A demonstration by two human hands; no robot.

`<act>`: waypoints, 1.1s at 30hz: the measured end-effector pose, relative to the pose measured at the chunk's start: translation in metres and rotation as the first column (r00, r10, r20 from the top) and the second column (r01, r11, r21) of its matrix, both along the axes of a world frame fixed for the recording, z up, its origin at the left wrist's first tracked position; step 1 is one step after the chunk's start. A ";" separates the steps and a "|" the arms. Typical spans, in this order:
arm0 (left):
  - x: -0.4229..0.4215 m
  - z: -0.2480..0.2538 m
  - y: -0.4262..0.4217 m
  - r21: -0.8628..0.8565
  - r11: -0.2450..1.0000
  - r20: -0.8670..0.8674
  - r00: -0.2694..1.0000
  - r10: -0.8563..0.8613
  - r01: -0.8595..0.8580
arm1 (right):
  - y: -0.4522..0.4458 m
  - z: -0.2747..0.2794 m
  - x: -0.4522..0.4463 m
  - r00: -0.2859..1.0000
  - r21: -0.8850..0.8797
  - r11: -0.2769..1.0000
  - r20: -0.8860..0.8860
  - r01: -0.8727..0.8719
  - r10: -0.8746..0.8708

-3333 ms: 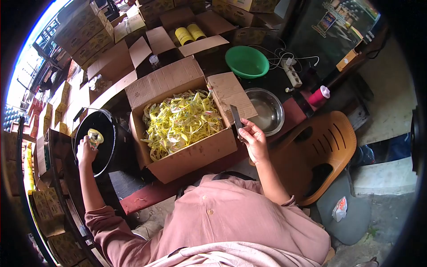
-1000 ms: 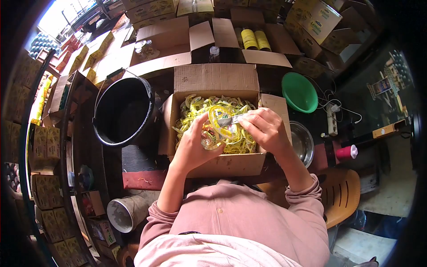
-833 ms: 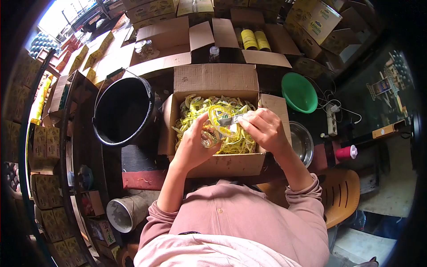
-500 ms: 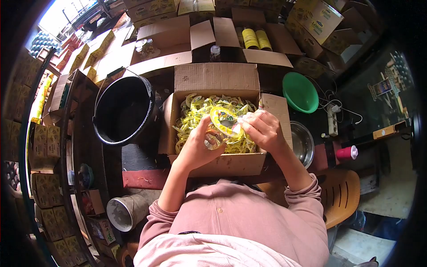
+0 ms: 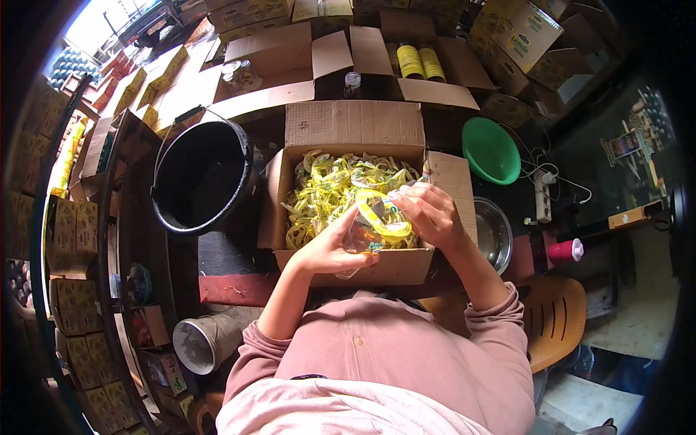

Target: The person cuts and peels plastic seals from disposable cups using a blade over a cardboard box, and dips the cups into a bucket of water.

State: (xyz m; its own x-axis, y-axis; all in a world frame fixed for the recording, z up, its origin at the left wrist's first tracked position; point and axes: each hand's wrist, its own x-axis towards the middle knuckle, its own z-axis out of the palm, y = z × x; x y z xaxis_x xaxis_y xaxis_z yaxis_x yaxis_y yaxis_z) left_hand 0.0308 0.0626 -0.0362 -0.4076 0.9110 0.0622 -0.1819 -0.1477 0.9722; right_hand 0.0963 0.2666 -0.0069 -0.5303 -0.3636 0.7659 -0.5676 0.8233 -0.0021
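Note:
My left hand (image 5: 330, 248) is closed around a clear plastic bottle (image 5: 359, 239), tilted over the front of an open cardboard box (image 5: 354, 125). With thumb and fingers pinched, my right hand (image 5: 435, 215) holds the upper edge of a yellow printed plastic sleeve label (image 5: 371, 206). The label forms an open loop by the bottle's upper end; whether it is around the bottle or only beside it I cannot tell. Below both hands, the box is heaped with similar crumpled yellow-and-clear sleeve labels (image 5: 319, 190).
A black bucket (image 5: 161, 196) stands left of the box. On the right are a green basin (image 5: 500, 168), a metal bowl (image 5: 503, 243), a power strip (image 5: 542, 196) and a pink cup (image 5: 562, 251). Behind, an open carton holds yellow-labelled bottles (image 5: 410, 62).
The bottle has tipped further and shifted slightly right and down in my left hand. The label loop has moved right and lower, with my right hand still pinching its edge.

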 end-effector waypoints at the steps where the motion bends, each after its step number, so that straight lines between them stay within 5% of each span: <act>1: 0.000 0.004 0.000 0.003 0.999 0.021 0.999 -0.035 0.035 | -0.001 0.001 0.001 1.000 -0.006 1.000 0.008 -0.017 0.017; 4: -0.005 -0.001 0.000 0.100 0.944 0.365 0.871 -0.329 0.315 | -0.002 0.003 0.003 0.998 -0.032 0.998 0.034 -0.060 0.062; 5: -0.008 -0.006 0.004 0.137 0.886 0.337 0.820 -0.463 0.444 | -0.003 0.000 0.003 0.996 -0.045 0.996 0.044 -0.072 0.074; 8: -0.005 0.003 0.007 0.221 0.882 0.344 0.814 -0.469 0.415 | -0.004 0.003 0.002 0.996 -0.067 0.995 0.039 -0.076 0.079; 11: -0.006 0.008 0.000 0.113 0.963 0.333 0.903 -0.270 0.246 | 0.000 0.008 -0.001 0.998 -0.082 0.996 0.033 -0.046 0.049; 15: -0.016 0.011 0.000 0.076 0.993 0.052 0.995 -0.090 0.086 | 0.003 0.005 -0.002 1.000 -0.042 0.999 -0.011 0.001 -0.001; 17: -0.021 0.012 -0.003 -0.052 0.997 -0.110 0.992 -0.059 0.054 | 0.007 0.008 -0.002 0.999 -0.017 1.000 -0.028 0.016 -0.017; 24: 0.000 0.009 0.010 -0.019 0.970 -0.418 0.884 0.211 -0.240 | 0.005 0.008 0.003 0.999 0.058 0.998 0.003 0.037 -0.038; 28: 0.004 0.020 0.013 -0.109 0.962 -0.292 0.933 0.211 -0.251 | 0.004 0.009 0.003 0.999 0.033 0.999 -0.029 0.031 -0.030; 33: 0.005 0.011 0.013 -0.152 0.986 -0.120 0.991 0.050 -0.068 | 0.004 0.004 0.002 1.000 0.009 1.000 -0.024 -0.009 0.009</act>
